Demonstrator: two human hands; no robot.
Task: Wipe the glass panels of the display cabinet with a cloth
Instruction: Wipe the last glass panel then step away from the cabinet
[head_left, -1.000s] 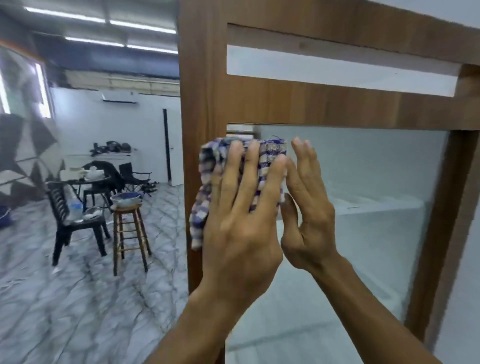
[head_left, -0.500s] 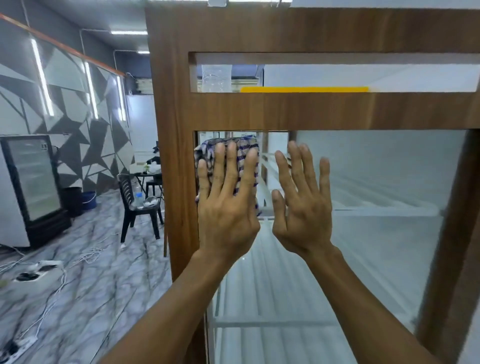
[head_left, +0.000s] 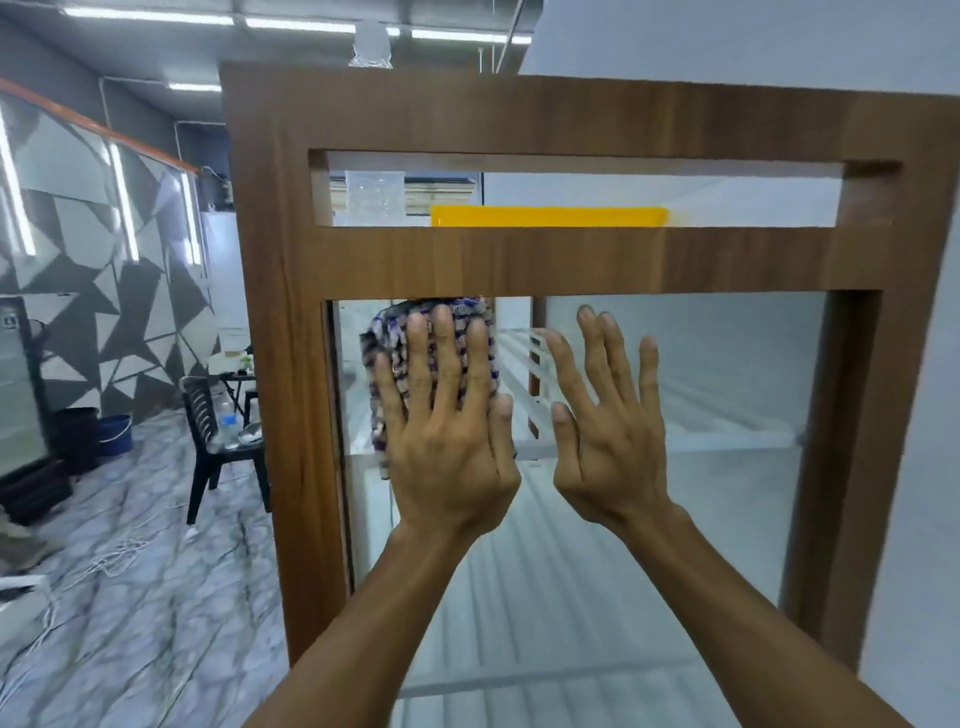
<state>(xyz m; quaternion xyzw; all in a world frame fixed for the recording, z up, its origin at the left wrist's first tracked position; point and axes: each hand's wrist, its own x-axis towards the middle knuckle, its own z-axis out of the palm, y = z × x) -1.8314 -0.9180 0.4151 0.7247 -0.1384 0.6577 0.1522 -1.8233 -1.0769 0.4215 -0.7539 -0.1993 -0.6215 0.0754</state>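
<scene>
**Cabinet frame** (head_left: 291, 364), centre: brown wood-grain surface, smooth, with a low sheen. **Glass panel** (head_left: 727, 415), inside the frame at lower right: clear, smooth, faintly reflective. **Cloth** (head_left: 378, 340), left of centre against the glass: soft woven fabric in a blue-and-white check, matt. **Strip** (head_left: 545, 215), upper opening: yellow, smooth, plastic-looking. **Floor** (head_left: 130, 597), lower left: marble-veined, polished. **Chair** (head_left: 200, 415), left: black moulded plastic.

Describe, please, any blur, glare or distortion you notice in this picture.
Head view: the floor is motion-smeared, the cloth under the left hand looks soft, the cabinet frame leans from wide-angle distortion, the ceiling lights blow out white.
</scene>
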